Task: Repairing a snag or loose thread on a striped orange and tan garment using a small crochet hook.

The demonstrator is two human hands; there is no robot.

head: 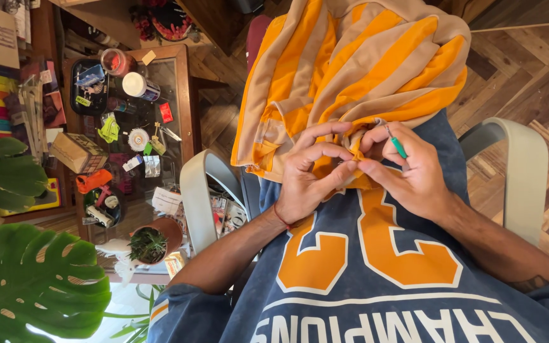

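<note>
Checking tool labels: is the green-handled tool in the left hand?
No, the right hand pinches the green-handled tool, while the left hand grips the orange striped fabric.

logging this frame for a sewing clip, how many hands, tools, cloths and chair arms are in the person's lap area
hands: 2, left hand and right hand, both pinching the cloth
green-handled tool: 1, in the right hand
striped orange and tan cloth: 1
chair arms: 2, one on the left side of the picture, one on the right
total: 6

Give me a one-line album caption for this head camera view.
Seated in a grey armchair, left hand pinches orange-and-tan striped fabric while right hand holds a slim green-handled tool.
</note>
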